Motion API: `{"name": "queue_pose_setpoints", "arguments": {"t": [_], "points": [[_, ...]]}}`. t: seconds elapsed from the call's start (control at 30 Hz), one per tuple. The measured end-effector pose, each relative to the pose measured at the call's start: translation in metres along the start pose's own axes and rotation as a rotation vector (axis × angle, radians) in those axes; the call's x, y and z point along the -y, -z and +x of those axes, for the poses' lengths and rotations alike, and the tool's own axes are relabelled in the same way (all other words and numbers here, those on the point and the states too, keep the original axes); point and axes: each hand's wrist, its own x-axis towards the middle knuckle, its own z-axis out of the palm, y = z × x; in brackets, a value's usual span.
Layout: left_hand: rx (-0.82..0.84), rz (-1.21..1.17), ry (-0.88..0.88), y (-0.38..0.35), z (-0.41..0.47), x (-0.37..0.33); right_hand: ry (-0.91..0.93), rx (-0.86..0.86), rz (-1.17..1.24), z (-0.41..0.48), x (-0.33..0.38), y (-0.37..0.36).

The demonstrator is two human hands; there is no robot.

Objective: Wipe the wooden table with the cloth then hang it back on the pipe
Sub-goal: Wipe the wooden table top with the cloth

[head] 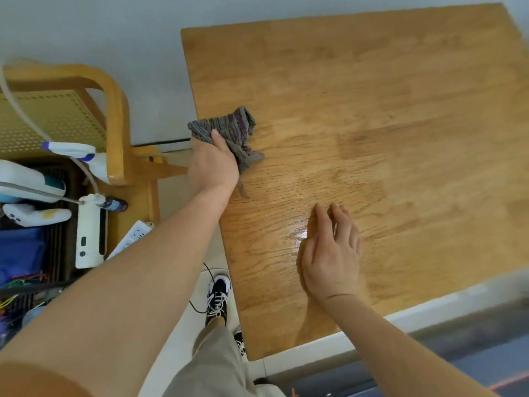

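Observation:
A grey striped cloth (233,130) lies crumpled at the left edge of the wooden table (386,116). My left hand (213,164) grips the cloth from its near side, right at that edge. My right hand (332,253) rests flat on the tabletop nearer to me, fingers slightly apart and holding nothing. A wet, shiny patch shows on the wood beside my right hand's fingers. No pipe is visible.
A wooden chair with a cane back (65,116) stands left of the table, holding a spray bottle (86,157), a white device (90,233) and other clutter. A power strip (131,234) lies beside it. My shoe (218,296) is on the floor below the table's left edge.

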Motion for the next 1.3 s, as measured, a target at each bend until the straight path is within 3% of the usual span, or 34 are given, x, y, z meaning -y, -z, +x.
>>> {"name": "queue_pose_setpoints", "arguments": {"t": [0.33, 0.5, 0.93, 1.3], "points": [[0.052, -0.055, -0.017, 0.013, -0.008, -0.006, 0.073, 0.051, 0.042, 0.158, 0.078, -0.004], [0.077, 0.01, -0.06, 0.009, 0.011, -0.004, 0.049, 0.009, -0.024, 0.159, 0.08, -0.019], [0.013, 0.049, 0.015, -0.015, 0.21, -0.1, 0.015, -0.024, -0.102, 0.164, 0.085, -0.019], [0.024, 0.06, -0.102, -0.017, 0.197, -0.082, 0.021, 0.012, -0.119, 0.164, 0.083, -0.019]]}}
